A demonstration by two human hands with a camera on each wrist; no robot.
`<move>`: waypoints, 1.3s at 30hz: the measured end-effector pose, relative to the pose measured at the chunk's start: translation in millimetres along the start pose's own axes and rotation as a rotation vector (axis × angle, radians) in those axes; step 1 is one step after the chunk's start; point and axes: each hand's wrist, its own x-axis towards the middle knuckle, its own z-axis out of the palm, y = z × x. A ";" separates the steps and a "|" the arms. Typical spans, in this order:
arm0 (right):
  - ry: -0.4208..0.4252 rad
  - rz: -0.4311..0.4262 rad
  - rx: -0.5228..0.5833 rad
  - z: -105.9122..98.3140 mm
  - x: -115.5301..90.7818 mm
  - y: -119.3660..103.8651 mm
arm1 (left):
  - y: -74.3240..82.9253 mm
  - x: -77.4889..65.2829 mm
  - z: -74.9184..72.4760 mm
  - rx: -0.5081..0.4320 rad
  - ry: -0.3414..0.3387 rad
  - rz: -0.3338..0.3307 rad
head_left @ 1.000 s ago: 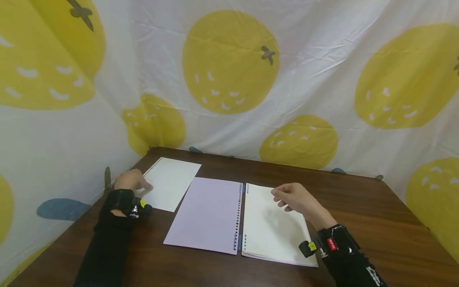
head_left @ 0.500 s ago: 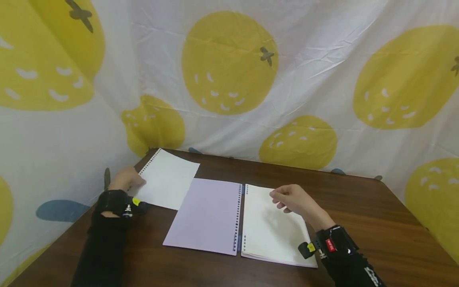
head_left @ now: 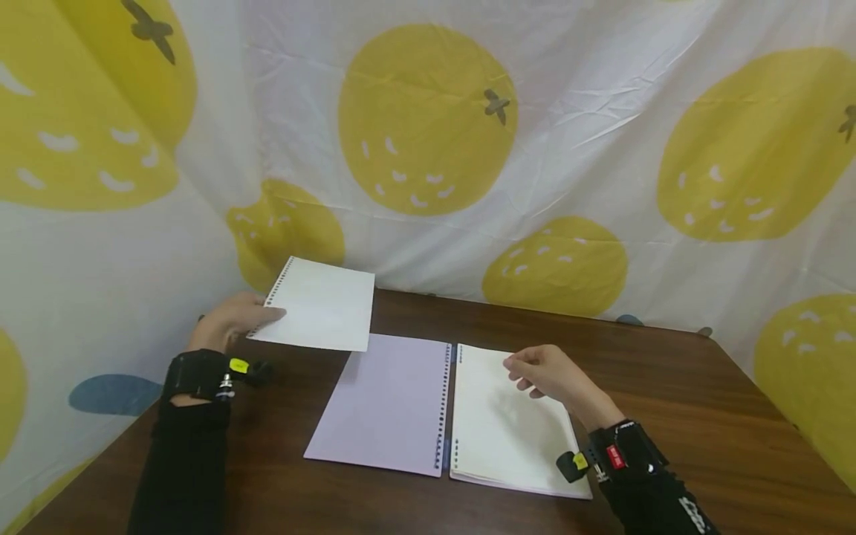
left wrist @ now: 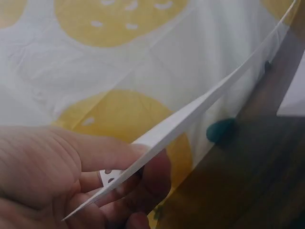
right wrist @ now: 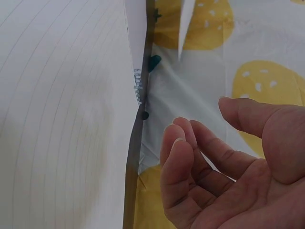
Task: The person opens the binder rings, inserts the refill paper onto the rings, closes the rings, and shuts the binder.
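Observation:
My left hand (head_left: 234, 318) pinches a white loose-leaf sheet (head_left: 324, 308) by its hole-punched left edge, thumb on top and fingers beneath. The sheet is lifted off the table; the left wrist view shows the paper (left wrist: 190, 112) nearly edge-on, bowing between thumb and fingers. An opened ring binder notebook lies flat, its lilac cover (head_left: 388, 409) on the left and a stack of lined pages (head_left: 508, 431) on the right. Over those pages hovers my right hand (head_left: 551, 375), holding nothing. In the right wrist view its fingers curl loosely, with the thumb apart from them.
The dark wooden table (head_left: 695, 401) carries the notebook. A white curtain (head_left: 575, 141) with yellow fruit prints hangs along the table's back and left edges. Small binder rings (right wrist: 137, 86) show at the notebook's spine.
The left hand has taken hold of the loose sheet and raised it from the table, its near edge now above the lilac cover. The right hand has hardly moved.

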 end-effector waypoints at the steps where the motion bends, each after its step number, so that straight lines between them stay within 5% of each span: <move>1: -0.001 0.000 -0.001 -0.3 -0.2 -0.2 | 2.1 -0.3 0.9 -0.020 0.002 0.007; 10: -0.006 -0.003 0.012 -1.3 -2.1 -1.9 | 20.9 1.4 11.9 -0.101 -0.047 0.114; 20: -0.003 0.004 0.045 -2.6 1.9 1.3 | 50.2 11.2 44.2 -0.224 -0.139 0.192; 31: -0.025 -0.020 0.088 -4.9 8.6 6.4 | 72.3 18.1 98.8 -0.361 -0.328 0.212; 39: -0.040 -0.019 0.160 -6.4 11.0 7.7 | 83.4 19.2 138.2 -0.396 -0.400 0.194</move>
